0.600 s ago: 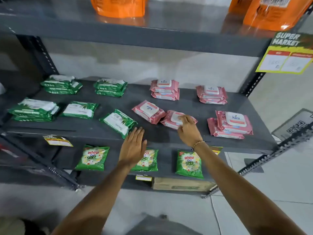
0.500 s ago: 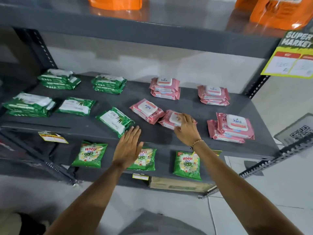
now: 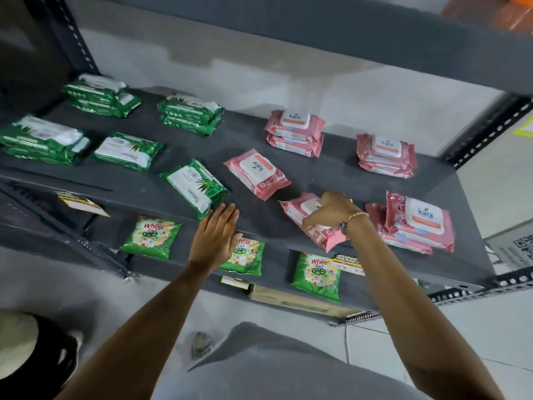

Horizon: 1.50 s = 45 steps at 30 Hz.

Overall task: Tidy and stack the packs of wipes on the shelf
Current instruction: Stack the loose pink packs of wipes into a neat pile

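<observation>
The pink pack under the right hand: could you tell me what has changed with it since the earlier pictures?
The right hand has closed on the pink pack and drawn it toward the front edge of the shelf, its near end now overhanging. Before, the fingers only rested on top. The left hand, open, and the other packs stayed put.

We have single head view: looks forward and down, close over dark shelf (image 3: pixel 331 180), forearms reaching in from below.

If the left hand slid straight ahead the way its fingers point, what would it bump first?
Probably the slanted green wipes pack. The left hand lies flat and open, fingertips almost at that pack's near corner, though depth is hard to judge.
</observation>
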Available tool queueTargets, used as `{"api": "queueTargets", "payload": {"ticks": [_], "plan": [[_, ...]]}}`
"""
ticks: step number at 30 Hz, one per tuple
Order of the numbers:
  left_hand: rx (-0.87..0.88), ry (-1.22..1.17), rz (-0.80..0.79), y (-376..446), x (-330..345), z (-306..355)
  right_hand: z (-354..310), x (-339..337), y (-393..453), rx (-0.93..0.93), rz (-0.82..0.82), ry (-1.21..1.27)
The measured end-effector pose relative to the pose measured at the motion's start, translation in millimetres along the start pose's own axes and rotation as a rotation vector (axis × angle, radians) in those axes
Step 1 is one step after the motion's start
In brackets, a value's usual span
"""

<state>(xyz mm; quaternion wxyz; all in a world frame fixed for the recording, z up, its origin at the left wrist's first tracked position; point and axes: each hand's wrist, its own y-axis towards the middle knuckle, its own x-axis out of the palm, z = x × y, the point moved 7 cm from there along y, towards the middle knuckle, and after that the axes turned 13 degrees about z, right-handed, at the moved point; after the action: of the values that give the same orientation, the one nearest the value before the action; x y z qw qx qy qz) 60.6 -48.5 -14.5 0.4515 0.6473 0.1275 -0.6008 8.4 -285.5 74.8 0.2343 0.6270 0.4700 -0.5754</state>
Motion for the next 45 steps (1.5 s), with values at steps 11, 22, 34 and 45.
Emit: {"api": "queueTargets", "payload": {"ticks": [11, 22, 34, 45], "plan": [[0.104, 0.007, 0.174, 1.6, 2.0, -2.5, -92.7, -37.8, 35.9, -0.202, 0.242, 0.375], [0.051, -0.122, 0.191, -1.3, -0.9, 9.5, -116.8, -19.0, 69.8, -0.240, 0.270, 0.216], [-1.226, -0.899, 0.047, 105.7, -28.7, 21.0, -65.2, 4.2, 56.7, 0.201, -0.067, 0.831], [-0.499, -0.744, -0.415, 161.2, -32.4, 26.5, -53.4, 28.8, 22.2, 0.440, -0.041, 0.998]]}}
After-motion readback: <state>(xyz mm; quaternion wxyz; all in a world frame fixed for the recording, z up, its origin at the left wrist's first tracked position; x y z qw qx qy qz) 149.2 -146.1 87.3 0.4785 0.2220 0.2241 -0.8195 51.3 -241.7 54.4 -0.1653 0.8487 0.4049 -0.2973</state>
